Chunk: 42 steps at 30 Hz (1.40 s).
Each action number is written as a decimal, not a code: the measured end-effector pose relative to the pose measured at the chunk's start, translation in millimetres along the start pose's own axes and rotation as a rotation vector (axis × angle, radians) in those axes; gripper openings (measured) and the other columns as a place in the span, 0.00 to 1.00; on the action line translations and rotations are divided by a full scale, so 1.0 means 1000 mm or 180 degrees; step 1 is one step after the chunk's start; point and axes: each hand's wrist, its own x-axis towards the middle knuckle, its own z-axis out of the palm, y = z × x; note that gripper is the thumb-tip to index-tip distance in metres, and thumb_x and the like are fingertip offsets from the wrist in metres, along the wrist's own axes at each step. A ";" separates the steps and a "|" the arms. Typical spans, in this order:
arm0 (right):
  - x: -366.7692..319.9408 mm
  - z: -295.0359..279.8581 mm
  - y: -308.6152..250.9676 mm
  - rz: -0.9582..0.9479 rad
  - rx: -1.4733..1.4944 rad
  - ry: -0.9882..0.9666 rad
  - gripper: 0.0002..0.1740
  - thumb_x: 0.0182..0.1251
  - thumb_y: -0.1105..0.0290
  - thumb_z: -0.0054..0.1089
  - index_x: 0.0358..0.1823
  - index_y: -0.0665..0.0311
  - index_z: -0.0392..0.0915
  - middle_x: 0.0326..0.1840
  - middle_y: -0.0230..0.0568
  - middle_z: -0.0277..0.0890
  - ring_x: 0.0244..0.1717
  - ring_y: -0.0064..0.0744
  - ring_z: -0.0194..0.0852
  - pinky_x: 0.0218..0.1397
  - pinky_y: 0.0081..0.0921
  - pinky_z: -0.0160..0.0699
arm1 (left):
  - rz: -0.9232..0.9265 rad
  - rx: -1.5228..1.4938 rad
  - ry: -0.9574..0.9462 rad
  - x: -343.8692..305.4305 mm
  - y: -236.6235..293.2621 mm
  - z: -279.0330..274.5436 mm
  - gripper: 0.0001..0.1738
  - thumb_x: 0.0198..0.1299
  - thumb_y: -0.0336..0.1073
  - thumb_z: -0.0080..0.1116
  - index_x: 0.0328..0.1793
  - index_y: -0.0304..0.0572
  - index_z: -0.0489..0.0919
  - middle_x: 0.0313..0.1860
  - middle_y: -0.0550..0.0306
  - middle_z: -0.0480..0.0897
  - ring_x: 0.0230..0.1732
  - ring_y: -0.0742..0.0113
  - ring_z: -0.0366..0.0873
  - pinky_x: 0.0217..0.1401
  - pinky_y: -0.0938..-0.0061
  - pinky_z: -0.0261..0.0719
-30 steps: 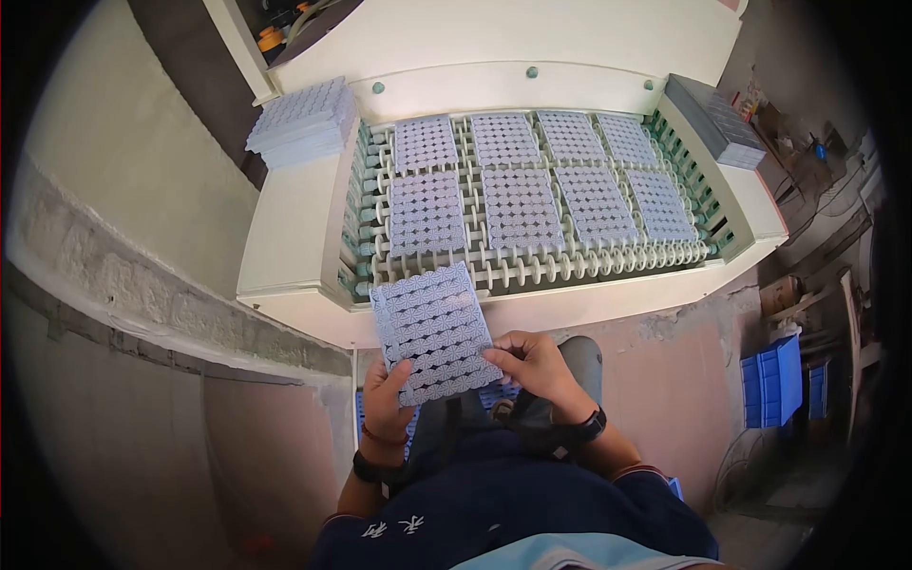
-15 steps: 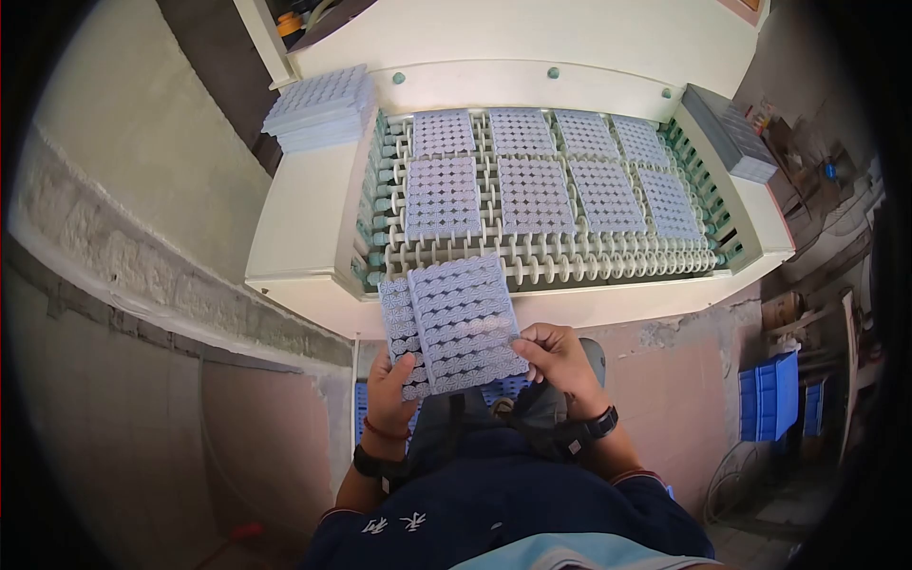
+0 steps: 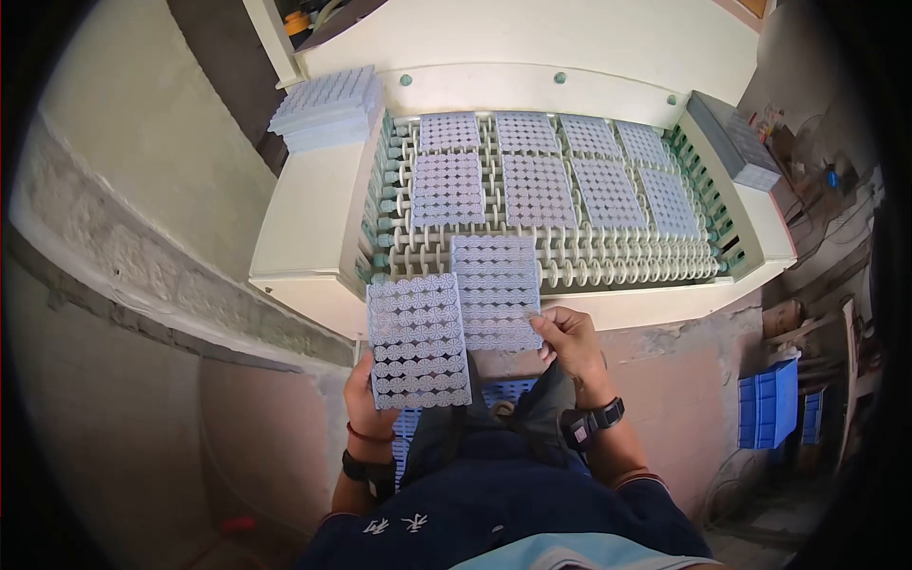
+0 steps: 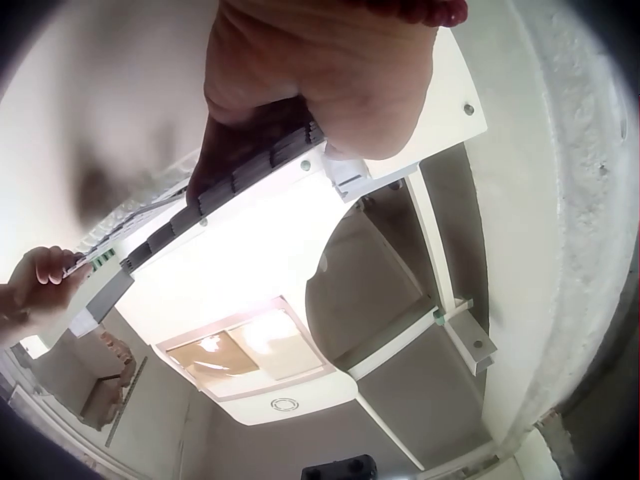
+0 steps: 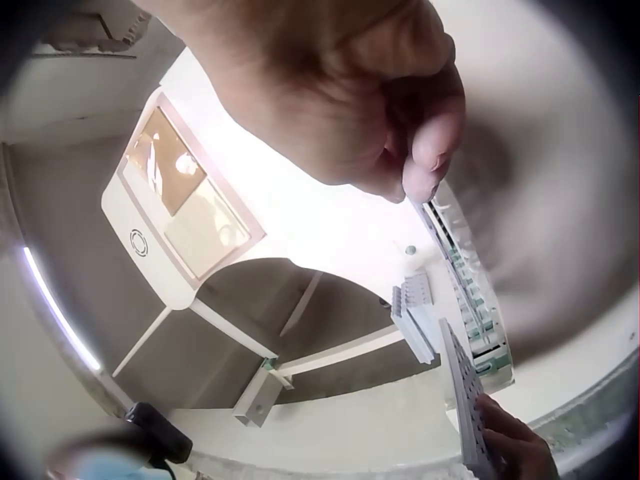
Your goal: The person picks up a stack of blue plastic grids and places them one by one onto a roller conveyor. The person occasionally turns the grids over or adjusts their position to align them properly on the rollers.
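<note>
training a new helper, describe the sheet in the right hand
Find the cream roller conveyor machine. At its near edge the right hand pinches a pale blue patterned plastic sheet. Unlike the sheets flat on the rollers, it juts past the front edge, right of the left hand's stack.

Left hand (image 3: 361, 397) and right hand (image 3: 573, 340); fingers curled

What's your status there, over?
Left hand grips sheet stack. Right hand pinches single sheet, far edge over rollers. Other sheets farther up rollers, apart from it.
</note>
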 end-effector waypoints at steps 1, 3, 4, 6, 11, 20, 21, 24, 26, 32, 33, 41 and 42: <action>0.007 0.012 -0.001 -0.0013 0.0028 0.0013 0.12 0.63 0.66 0.61 0.33 0.71 0.78 0.18 0.31 0.73 0.14 0.15 0.68 0.15 0.11 0.68 | -0.0130 -0.0240 0.0056 -0.001 0.002 0.001 0.23 0.69 0.40 0.35 0.59 0.26 0.69 0.52 0.46 0.77 0.52 0.58 0.76 0.55 0.68 0.74; 0.023 0.032 0.000 0.0033 0.0120 -0.0369 0.13 0.63 0.66 0.61 0.36 0.73 0.78 0.20 0.33 0.75 0.15 0.17 0.71 0.17 0.12 0.71 | -0.0261 -0.0457 0.0089 -0.003 0.005 0.006 0.24 0.69 0.41 0.35 0.60 0.26 0.68 0.53 0.45 0.76 0.53 0.57 0.75 0.57 0.67 0.73; 0.029 0.040 0.002 0.0016 0.0140 -0.0365 0.13 0.63 0.66 0.61 0.36 0.73 0.78 0.20 0.33 0.75 0.15 0.17 0.71 0.17 0.12 0.71 | -0.0282 -0.0489 0.0153 -0.004 0.007 0.010 0.24 0.68 0.41 0.37 0.60 0.27 0.68 0.52 0.45 0.77 0.52 0.57 0.75 0.57 0.67 0.73; 0.039 0.050 0.004 0.0055 -0.0038 -0.0311 0.14 0.63 0.67 0.60 0.37 0.75 0.78 0.21 0.36 0.76 0.17 0.19 0.74 0.18 0.13 0.74 | -0.0286 -0.0514 0.0214 -0.006 0.009 0.008 0.24 0.68 0.41 0.38 0.60 0.27 0.68 0.52 0.45 0.77 0.52 0.56 0.76 0.56 0.66 0.73; 0.028 0.027 -0.010 -0.0009 -0.0028 0.0189 0.14 0.63 0.68 0.59 0.36 0.77 0.78 0.20 0.36 0.74 0.16 0.24 0.76 0.13 0.15 0.72 | -0.0308 -0.0130 0.0235 -0.009 0.012 0.013 0.25 0.64 0.40 0.43 0.60 0.26 0.68 0.53 0.44 0.76 0.53 0.56 0.75 0.56 0.67 0.73; 0.009 -0.048 -0.024 -0.0392 -0.0930 0.1327 0.15 0.61 0.66 0.62 0.35 0.75 0.80 0.17 0.35 0.72 0.13 0.22 0.73 0.12 0.16 0.67 | -0.0265 0.0110 -0.0254 0.004 0.004 0.044 0.23 0.64 0.32 0.43 0.62 0.24 0.65 0.55 0.43 0.75 0.55 0.57 0.74 0.58 0.68 0.72; 0.003 -0.046 -0.030 -0.0391 -0.1505 0.1567 0.15 0.59 0.63 0.64 0.36 0.72 0.81 0.21 0.39 0.77 0.16 0.24 0.74 0.17 0.20 0.70 | -0.0265 0.0114 -0.0266 0.006 -0.001 0.044 0.23 0.64 0.32 0.43 0.62 0.24 0.65 0.55 0.43 0.75 0.55 0.57 0.74 0.58 0.68 0.72; -0.014 -0.038 -0.031 -0.1281 -0.2650 0.2021 0.15 0.57 0.61 0.65 0.35 0.67 0.82 0.25 0.41 0.80 0.21 0.28 0.77 0.24 0.23 0.72 | -0.0416 -0.0312 -0.0342 0.017 -0.015 0.044 0.20 0.64 0.28 0.46 0.61 0.28 0.68 0.54 0.47 0.76 0.54 0.57 0.76 0.55 0.64 0.76; -0.022 -0.024 -0.030 -0.1265 -0.1978 0.1488 0.12 0.54 0.64 0.67 0.33 0.66 0.82 0.27 0.40 0.81 0.22 0.26 0.76 0.25 0.22 0.71 | -0.0508 -0.0280 -0.0308 0.019 -0.020 0.052 0.19 0.64 0.28 0.47 0.61 0.30 0.68 0.54 0.48 0.76 0.53 0.57 0.77 0.55 0.65 0.77; -0.025 -0.014 -0.020 -0.0012 -0.0315 0.0004 0.13 0.60 0.63 0.65 0.31 0.68 0.80 0.18 0.28 0.72 0.16 0.12 0.66 0.17 0.11 0.62 | -0.0618 -0.0240 -0.0202 0.025 -0.033 0.072 0.17 0.65 0.29 0.45 0.60 0.32 0.70 0.53 0.48 0.77 0.51 0.58 0.77 0.53 0.64 0.78; -0.025 -0.018 -0.021 -0.0052 -0.0181 -0.0048 0.12 0.60 0.64 0.64 0.31 0.68 0.80 0.16 0.27 0.71 0.14 0.11 0.64 0.16 0.10 0.60 | -0.0622 -0.0249 -0.0213 0.025 -0.033 0.073 0.17 0.65 0.29 0.45 0.60 0.32 0.70 0.53 0.48 0.77 0.51 0.58 0.77 0.53 0.64 0.78; 0.004 -0.135 -0.043 -0.0540 -0.0419 0.1255 0.11 0.60 0.67 0.63 0.31 0.70 0.80 0.15 0.27 0.70 0.13 0.13 0.61 0.15 0.11 0.58 | -0.0493 -0.0256 -0.0304 0.024 -0.024 0.061 0.18 0.68 0.31 0.42 0.61 0.31 0.67 0.53 0.48 0.76 0.52 0.60 0.77 0.52 0.65 0.78; 0.010 -0.150 -0.046 -0.0562 -0.0655 0.1382 0.10 0.60 0.68 0.63 0.31 0.71 0.80 0.15 0.27 0.70 0.13 0.14 0.61 0.15 0.11 0.57 | -0.0494 -0.0270 -0.0321 0.022 -0.024 0.059 0.18 0.68 0.31 0.42 0.61 0.31 0.67 0.53 0.48 0.76 0.52 0.60 0.77 0.52 0.65 0.78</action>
